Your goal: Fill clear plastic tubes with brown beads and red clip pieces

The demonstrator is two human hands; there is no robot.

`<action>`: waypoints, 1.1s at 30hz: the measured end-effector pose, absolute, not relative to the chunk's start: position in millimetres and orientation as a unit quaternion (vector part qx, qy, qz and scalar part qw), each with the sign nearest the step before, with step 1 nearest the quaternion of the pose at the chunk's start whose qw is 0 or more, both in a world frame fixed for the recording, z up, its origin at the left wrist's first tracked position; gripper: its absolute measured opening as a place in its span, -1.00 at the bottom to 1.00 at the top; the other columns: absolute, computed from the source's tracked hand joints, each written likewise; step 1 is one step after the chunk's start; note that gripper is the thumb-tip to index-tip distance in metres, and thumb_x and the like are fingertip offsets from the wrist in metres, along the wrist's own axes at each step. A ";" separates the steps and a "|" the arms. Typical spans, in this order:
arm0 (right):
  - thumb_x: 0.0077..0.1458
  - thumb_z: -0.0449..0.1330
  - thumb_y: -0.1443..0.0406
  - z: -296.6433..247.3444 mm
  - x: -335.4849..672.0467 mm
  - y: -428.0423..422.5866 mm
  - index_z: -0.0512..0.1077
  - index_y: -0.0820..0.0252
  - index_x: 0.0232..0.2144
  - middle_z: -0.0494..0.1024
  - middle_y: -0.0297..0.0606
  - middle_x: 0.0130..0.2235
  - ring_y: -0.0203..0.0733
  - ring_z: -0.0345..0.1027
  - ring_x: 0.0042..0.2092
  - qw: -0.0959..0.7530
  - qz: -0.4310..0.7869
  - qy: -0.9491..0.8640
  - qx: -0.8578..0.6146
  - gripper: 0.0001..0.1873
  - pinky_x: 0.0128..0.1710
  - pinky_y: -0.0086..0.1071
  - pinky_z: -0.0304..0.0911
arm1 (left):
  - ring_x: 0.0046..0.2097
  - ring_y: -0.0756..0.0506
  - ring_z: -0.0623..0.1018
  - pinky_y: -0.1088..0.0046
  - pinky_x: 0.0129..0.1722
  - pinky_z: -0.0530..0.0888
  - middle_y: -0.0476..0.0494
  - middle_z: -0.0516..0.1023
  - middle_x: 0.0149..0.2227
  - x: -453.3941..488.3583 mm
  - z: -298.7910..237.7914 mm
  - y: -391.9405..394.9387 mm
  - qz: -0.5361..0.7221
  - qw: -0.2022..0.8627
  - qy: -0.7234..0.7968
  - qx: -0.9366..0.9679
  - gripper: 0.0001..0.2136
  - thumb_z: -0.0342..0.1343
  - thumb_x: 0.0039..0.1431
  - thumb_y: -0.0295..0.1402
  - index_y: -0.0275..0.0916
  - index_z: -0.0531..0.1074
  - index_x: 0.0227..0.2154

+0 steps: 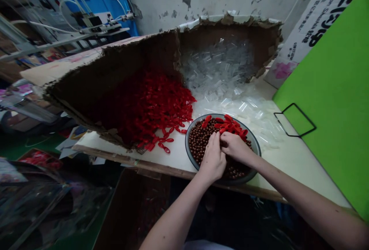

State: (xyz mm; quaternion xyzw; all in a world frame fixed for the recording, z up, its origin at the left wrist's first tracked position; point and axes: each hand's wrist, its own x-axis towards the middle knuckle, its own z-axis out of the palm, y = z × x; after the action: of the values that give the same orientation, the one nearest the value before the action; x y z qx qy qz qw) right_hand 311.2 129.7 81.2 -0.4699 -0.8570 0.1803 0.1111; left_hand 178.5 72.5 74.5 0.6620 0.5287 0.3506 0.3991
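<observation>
Left hand [212,157] and right hand [235,146], fingers [215,138] bunched, seem to pinch glossy red pieces [229,125] atop brown beads [201,142].

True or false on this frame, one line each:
1. The left hand and right hand are both over the round dish of brown beads. True.
2. Red capsule-shaped pieces also lie in the dish. True.
3. The dish stands inside the torn cardboard box. False: it stands on the white table top beside the box.
4. Red pieces and clear plastic pieces are fully mixed in the box. False: they lie in separate heaps.
5. The green panel is left of the box. False: it is on the right.
</observation>
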 end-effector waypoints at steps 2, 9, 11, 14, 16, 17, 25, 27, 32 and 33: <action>0.05 0.14 0.39 75.4 318.6 129.4 0.52 0.28 -0.30 0.52 -0.16 -0.25 -0.20 0.42 -0.22 0.180 0.251 -0.829 -0.465 -0.83 -0.16 -0.37 0.32 | 0.33 -0.12 0.06 0.27 0.33 0.00 -0.25 0.04 0.33 175.0 74.9 71.3 0.400 0.407 0.503 0.649 -0.40 -0.19 0.13 -0.51 -0.35 -0.02 0.28; -0.04 0.29 0.17 63.1 331.4 127.0 0.53 0.12 -0.18 0.56 -0.23 -0.14 -0.11 0.44 -0.10 0.336 0.493 -0.667 -0.447 -0.67 -0.01 -0.23 0.30 | 0.28 -0.10 0.20 0.27 0.31 0.08 -0.12 0.21 0.26 166.8 65.5 71.7 0.539 0.432 0.485 0.536 -0.39 -0.16 0.04 -0.59 -0.22 0.14 0.21; -0.04 0.29 0.15 67.3 334.4 125.9 0.53 0.11 -0.15 0.57 -0.23 -0.12 -0.09 0.45 -0.08 0.344 0.530 -0.639 -0.439 -0.64 0.01 -0.20 0.29 | 0.26 -0.11 0.25 0.26 0.29 0.12 -0.14 0.27 0.23 166.8 62.0 73.6 0.555 0.443 0.486 0.509 -0.40 -0.16 0.01 -0.61 -0.22 0.19 0.18; -0.02 0.27 0.14 76.3 343.3 125.4 0.52 0.10 -0.14 0.57 -0.23 -0.09 -0.07 0.44 -0.05 0.342 0.501 -0.662 -0.440 -0.64 0.02 -0.19 0.28 | 0.23 -0.10 0.29 0.28 0.28 0.16 -0.15 0.32 0.19 167.6 59.6 75.5 0.561 0.449 0.485 0.498 -0.41 -0.15 -0.02 -0.62 -0.24 0.24 0.14; 0.03 0.22 0.15 84.3 351.1 125.8 0.52 0.09 -0.14 0.57 -0.24 -0.08 -0.09 0.44 -0.05 0.312 0.429 -0.723 -0.443 -0.67 0.02 -0.21 0.28 | 0.22 -0.10 0.31 0.29 0.27 0.17 -0.16 0.34 0.18 168.1 59.2 75.7 0.560 0.445 0.490 0.498 -0.41 -0.14 -0.04 -0.63 -0.25 0.26 0.12; 0.06 0.20 0.17 89.1 354.5 126.0 0.52 0.08 -0.14 0.57 -0.25 -0.09 -0.10 0.44 -0.07 0.280 0.378 -0.760 -0.447 -0.70 0.00 -0.22 0.29 | 0.21 -0.09 0.31 0.29 0.27 0.18 -0.16 0.34 0.17 168.3 59.1 75.6 0.558 0.442 0.494 0.499 -0.41 -0.14 -0.05 -0.63 -0.26 0.27 0.11; 0.09 0.06 0.47 107.6 328.5 118.4 0.47 0.29 -0.31 0.57 -0.04 -0.32 0.01 0.48 -0.27 -0.058 0.022 -0.872 -0.485 -0.82 -0.35 -0.28 0.28 | 0.19 -0.11 0.34 0.27 0.26 0.19 -0.17 0.36 0.16 170.5 58.8 74.8 0.514 0.431 0.521 0.528 -0.39 -0.14 -0.07 -0.64 -0.24 0.26 0.13; 0.10 0.03 0.50 100.2 313.6 115.6 0.46 0.28 -0.31 0.56 -0.03 -0.28 -0.02 0.47 -0.25 -0.046 0.027 -0.882 -0.469 -0.78 -0.33 -0.31 0.27 | 0.19 -0.10 0.34 0.27 0.26 0.19 -0.18 0.36 0.15 170.4 59.1 75.2 0.507 0.436 0.520 0.532 -0.38 -0.14 -0.07 -0.65 -0.25 0.26 0.13; 0.10 0.10 0.43 83.4 308.6 118.4 0.45 0.19 -0.19 0.56 -0.16 -0.20 -0.13 0.47 -0.22 -0.009 0.060 -0.896 -0.440 -0.78 -0.28 -0.38 0.27 | 0.16 -0.09 0.37 0.28 0.24 0.22 -0.22 0.39 0.12 169.0 62.7 76.7 0.508 0.462 0.505 0.524 -0.39 -0.15 -0.09 -0.65 -0.29 0.28 0.11; 0.08 0.12 0.41 81.8 313.8 120.1 0.44 0.17 -0.19 0.56 -0.19 -0.19 -0.14 0.46 -0.20 0.011 0.079 -0.891 -0.446 -0.77 -0.26 -0.38 0.28 | 0.16 -0.09 0.38 0.28 0.24 0.23 -0.21 0.40 0.11 168.7 64.1 76.9 0.514 0.470 0.497 0.517 -0.40 -0.15 -0.09 -0.64 -0.29 0.28 0.10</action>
State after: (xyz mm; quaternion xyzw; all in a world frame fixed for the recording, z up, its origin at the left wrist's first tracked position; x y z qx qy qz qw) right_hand 313.8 120.1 81.8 -0.4464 -0.8912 0.0794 0.0105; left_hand 168.7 76.9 64.1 0.5169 0.4973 0.5143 0.4701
